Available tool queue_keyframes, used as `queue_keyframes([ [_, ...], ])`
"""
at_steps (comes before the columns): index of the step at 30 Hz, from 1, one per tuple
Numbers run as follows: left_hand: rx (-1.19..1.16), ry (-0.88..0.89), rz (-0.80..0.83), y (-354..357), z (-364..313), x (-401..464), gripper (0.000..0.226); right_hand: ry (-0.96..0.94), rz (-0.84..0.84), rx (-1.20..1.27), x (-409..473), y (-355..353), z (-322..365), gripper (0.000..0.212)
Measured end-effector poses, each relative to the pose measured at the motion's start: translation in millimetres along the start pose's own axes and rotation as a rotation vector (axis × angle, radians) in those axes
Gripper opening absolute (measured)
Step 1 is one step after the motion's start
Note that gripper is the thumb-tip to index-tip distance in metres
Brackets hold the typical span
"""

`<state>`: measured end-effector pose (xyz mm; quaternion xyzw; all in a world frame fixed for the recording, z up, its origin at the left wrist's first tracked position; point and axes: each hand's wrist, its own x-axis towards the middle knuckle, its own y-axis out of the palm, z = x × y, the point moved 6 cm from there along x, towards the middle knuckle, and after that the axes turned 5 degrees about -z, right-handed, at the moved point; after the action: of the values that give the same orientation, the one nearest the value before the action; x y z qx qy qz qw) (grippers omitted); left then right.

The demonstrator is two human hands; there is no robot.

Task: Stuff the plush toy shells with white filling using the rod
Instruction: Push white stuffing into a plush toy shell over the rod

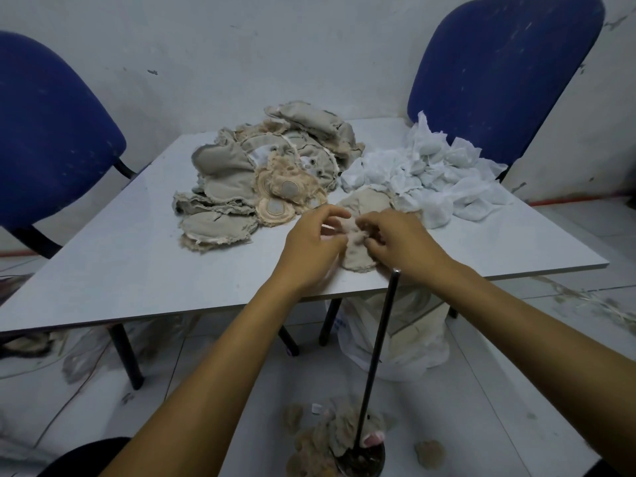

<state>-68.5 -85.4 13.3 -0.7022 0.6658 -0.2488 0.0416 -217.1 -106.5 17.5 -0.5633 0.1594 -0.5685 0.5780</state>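
Both forearms reach forward over the near edge of the surface [103,270]. Left hand [315,244] and right hand [399,241] meet on one beige plush shell [359,258] lying flat near that edge; each grip is narrow, fingers curled and pinching the fabric. Rod [378,352] stands upright on the floor, top just beside the right wrist. Pile of shells [261,177] sits behind left, white filling [437,173] behind right. Bare surface at left.

Grey table [137,270] — beige shell heap [254,177], white filling bundles [437,177], one shell [361,249].
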Motion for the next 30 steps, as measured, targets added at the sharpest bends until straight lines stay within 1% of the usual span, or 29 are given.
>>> queue_keyframes([
  [2,0.203,0.127,0.050,0.7,-3.5,-0.1,0.033,-0.032,0.034,0.202,-2.9,-6.1,8.9,0.035],
  [3,0.232,0.158,0.083,0.5,-4.1,0.9,0.034,-0.037,0.062,0.285,-4.7,-7.7,10.7,0.033],
  [5,0.246,0.157,0.143,-2.6,-2.2,4.1,0.039,0.012,0.126,0.444,-6.7,-10.3,9.5,0.023],
  [6,0.252,0.135,0.164,-5.3,-0.8,5.7,0.042,0.047,0.165,0.483,-6.3,-11.1,7.2,0.016],
  [7,0.261,0.117,0.179,-7.0,0.4,6.7,0.045,0.052,0.189,0.459,-5.2,-12.2,4.5,0.013],
  [10,0.300,0.136,0.164,-6.3,0.2,6.6,0.049,-0.063,0.221,0.113,-2.1,-11.9,6.9,0.022],
  [12,0.241,0.133,0.151,-6.0,0.8,3.7,0.053,-0.159,0.205,0.054,-7.1,-14.4,15.8,0.020],
  [13,0.199,0.120,0.159,-6.0,2.1,2.3,0.057,-0.190,0.194,0.026,-8.8,-15.2,16.7,0.023],
  [14,0.171,0.111,0.171,-6.0,2.8,1.4,0.059,-0.222,0.230,-0.010,-10.6,-12.3,17.1,0.028],
  [15,0.163,0.110,0.179,-5.8,3.2,0.8,0.060,-0.232,0.238,-0.108,-11.7,-12.1,19.0,0.034],
  [16,0.173,0.114,0.182,-5.4,2.7,-0.1,0.061,-0.203,0.227,-0.144,-10.3,-14.0,19.9,0.036],
  [19,0.243,0.151,0.170,-3.4,-4.7,-2.0,0.062,-0.148,0.283,-0.131,-4.0,-15.9,18.2,0.028],
  [21,0.227,0.135,0.198,-3.4,-8.5,-4.1,0.061,-0.127,0.403,-0.125,-3.6,-15.5,14.3,0.034],
  [22,0.221,0.124,0.224,-2.8,-10.7,-5.2,0.058,-0.126,0.473,-0.119,-4.0,-16.2,12.8,0.037],
  [24,0.306,0.137,0.289,2.5,-16.0,-6.3,0.046,-0.150,0.568,-0.156,-6.9,-16.0,12.9,0.041],
  [25,0.350,0.138,0.321,6.1,-17.6,-7.0,0.039,-0.162,0.572,-0.167,-8.7,-16.2,14.9,0.036],
  [27,0.331,0.090,0.370,10.4,-19.2,-8.4,0.024,-0.193,0.480,-0.129,-10.2,-19.8,18.2,0.027],
  [28,0.279,0.059,0.405,11.2,-20.0,-9.3,0.023,-0.193,0.417,-0.084,-11.2,-23.7,18.0,0.025],
  [30,0.178,0.005,0.480,11.0,-18.7,-10.5,0.030,-0.120,0.279,0.045,-13.3,-34.4,13.4,0.017],
])
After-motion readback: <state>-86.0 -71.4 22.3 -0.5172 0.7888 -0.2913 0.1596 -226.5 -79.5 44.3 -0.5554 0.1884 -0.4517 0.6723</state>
